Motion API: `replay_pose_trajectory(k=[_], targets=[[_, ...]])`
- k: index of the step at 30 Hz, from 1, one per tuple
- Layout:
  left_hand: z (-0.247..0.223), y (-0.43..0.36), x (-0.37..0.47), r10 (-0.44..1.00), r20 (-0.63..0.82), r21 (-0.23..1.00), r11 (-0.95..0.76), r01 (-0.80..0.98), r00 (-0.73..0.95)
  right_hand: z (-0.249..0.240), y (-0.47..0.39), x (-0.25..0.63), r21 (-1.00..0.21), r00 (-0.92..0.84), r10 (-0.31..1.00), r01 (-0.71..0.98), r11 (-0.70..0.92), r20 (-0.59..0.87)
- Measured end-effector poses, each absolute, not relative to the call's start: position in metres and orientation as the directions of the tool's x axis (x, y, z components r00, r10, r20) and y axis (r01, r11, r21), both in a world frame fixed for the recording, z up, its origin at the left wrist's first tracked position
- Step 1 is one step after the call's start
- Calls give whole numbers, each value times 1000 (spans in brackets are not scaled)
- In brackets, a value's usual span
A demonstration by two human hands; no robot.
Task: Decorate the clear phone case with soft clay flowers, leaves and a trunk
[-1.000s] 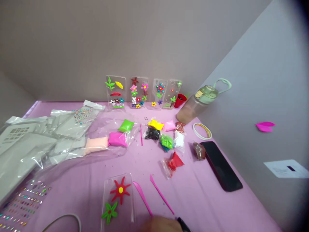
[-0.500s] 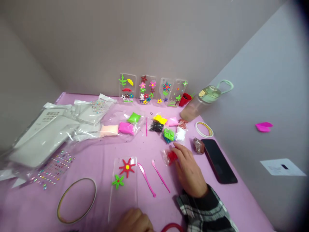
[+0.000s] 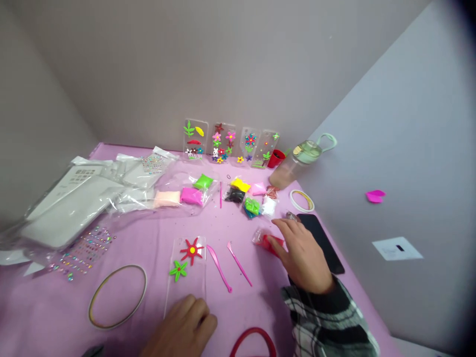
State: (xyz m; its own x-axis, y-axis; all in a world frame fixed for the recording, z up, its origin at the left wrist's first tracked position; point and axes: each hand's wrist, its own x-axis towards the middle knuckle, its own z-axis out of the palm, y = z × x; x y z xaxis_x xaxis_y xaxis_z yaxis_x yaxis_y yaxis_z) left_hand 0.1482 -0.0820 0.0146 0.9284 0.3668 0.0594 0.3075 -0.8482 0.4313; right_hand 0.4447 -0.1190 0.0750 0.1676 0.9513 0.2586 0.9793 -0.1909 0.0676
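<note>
My right hand [image 3: 303, 253] has its thumb and fingers around a clear packet of red modelling clay [image 3: 266, 241], at the table's right side. My left hand [image 3: 186, 322] lies curled over the lower end of a clear phone case [image 3: 186, 290]; its fingertips are hidden, so I cannot tell what is in them. On the case are a red clay flower [image 3: 192, 251] with a yellow centre and a green one [image 3: 179, 270] below it. A pink plastic clay knife [image 3: 219, 267] and a thinner pink tool [image 3: 239, 263] lie between the hands.
Several clay packets [image 3: 240, 185] lie behind. Decorated cases [image 3: 224, 144] lean on the wall by a green-lidded bottle [image 3: 297, 161]. Bagged cases [image 3: 74, 208], gem stickers [image 3: 87, 250] and a ring [image 3: 117, 297] are left; a tape roll [image 3: 301, 201] and black phone [image 3: 323, 243] right; red handle [image 3: 255, 332] in front.
My right hand has shifted right, and the red clay packet has moved with it. My left hand has come further into view over the case's lower end. The view has turned slightly.
</note>
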Motion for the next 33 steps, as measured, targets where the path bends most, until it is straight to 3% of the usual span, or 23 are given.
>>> replay_pose_trajectory(k=[7,14,21,25,33], targets=[[29,-79,149,517,247,430,-816,386,819,67,-69,445,36,156,955,985,-170,251],[33,-101,150,378,353,311,-910,273,856,44,-46,446,14,142,960,989,-150,241],[55,-85,162,442,114,443,-824,353,890,44,-47,447,1,128,967,991,-132,218],[68,-64,175,488,-13,455,-774,440,873,45,-47,446,-6,132,969,991,-134,207],[73,-73,171,393,-151,498,-762,414,907,48,-48,442,-24,154,971,988,-152,185]])
